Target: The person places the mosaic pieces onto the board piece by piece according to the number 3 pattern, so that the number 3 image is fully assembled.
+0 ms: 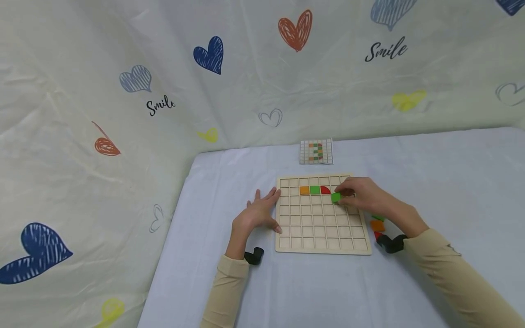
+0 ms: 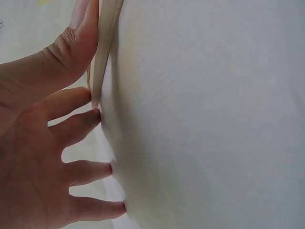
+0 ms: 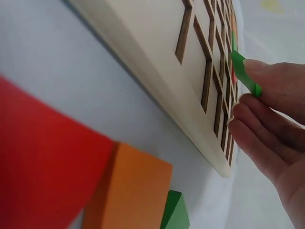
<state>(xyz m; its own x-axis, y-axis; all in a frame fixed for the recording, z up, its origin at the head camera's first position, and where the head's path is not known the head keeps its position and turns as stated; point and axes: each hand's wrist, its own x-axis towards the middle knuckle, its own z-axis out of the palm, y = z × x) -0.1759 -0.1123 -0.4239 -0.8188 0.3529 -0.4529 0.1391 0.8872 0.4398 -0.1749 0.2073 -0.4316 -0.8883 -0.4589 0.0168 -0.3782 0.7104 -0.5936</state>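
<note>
We see the left hand point(image 1: 259, 212) spread, its thumb and fingers at the left edge of the grid board point(image 1: 307, 232), which probably keeps it from sliding. The right hand point(image 1: 362, 193) pinches a green block point(image 1: 336, 197), tilted, over the board, to the right and near side of the red piece point(image 1: 325, 190); we judge the thumb-and-finger hold leaves most of it uncovered. A loose orange block point(image 1: 377, 226) lies right of the board, seemingly for easy reach, while the patterned card point(image 1: 304, 158) sits beyond the far edge, where neither hand covers it.
</note>
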